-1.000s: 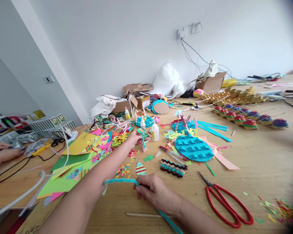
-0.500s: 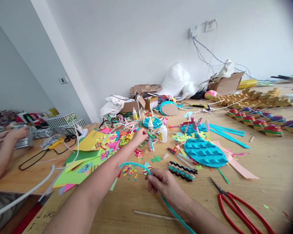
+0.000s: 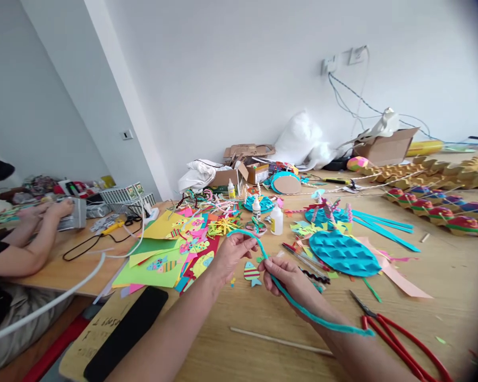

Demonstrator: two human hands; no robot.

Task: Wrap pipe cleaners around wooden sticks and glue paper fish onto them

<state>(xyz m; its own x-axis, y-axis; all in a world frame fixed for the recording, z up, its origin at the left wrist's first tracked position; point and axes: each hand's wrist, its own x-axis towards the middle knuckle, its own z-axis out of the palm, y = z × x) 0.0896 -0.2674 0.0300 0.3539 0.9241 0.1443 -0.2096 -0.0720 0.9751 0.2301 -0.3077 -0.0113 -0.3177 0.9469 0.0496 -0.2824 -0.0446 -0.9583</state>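
A turquoise pipe cleaner (image 3: 302, 309) runs between both hands, its long tail lying over my right forearm. My left hand (image 3: 236, 255) pinches it near its curved far end. A short way along, my right hand (image 3: 283, 276) grips it between thumb and fingers. Below and between the hands lies a striped paper fish (image 3: 252, 272). Just beyond them stand a white glue bottle (image 3: 276, 220) and a smaller dropper bottle (image 3: 256, 209). The blue wavy oval (image 3: 344, 253) rests to the right of my right hand.
Red-handled scissors (image 3: 398, 337) lie at the right front, a thin wooden stick (image 3: 279, 340) in front of me. Colored paper sheets (image 3: 147, 265) and a black phone-like slab (image 3: 126, 334) are at left. Painted egg-carton strips (image 3: 442, 212) sit far right. A co-worker's arms (image 3: 43, 233) are at far left.
My left hand has come back from beside the bottles to the pipe cleaner and now holds it near its end. The view has shifted left, showing more of the co-worker.
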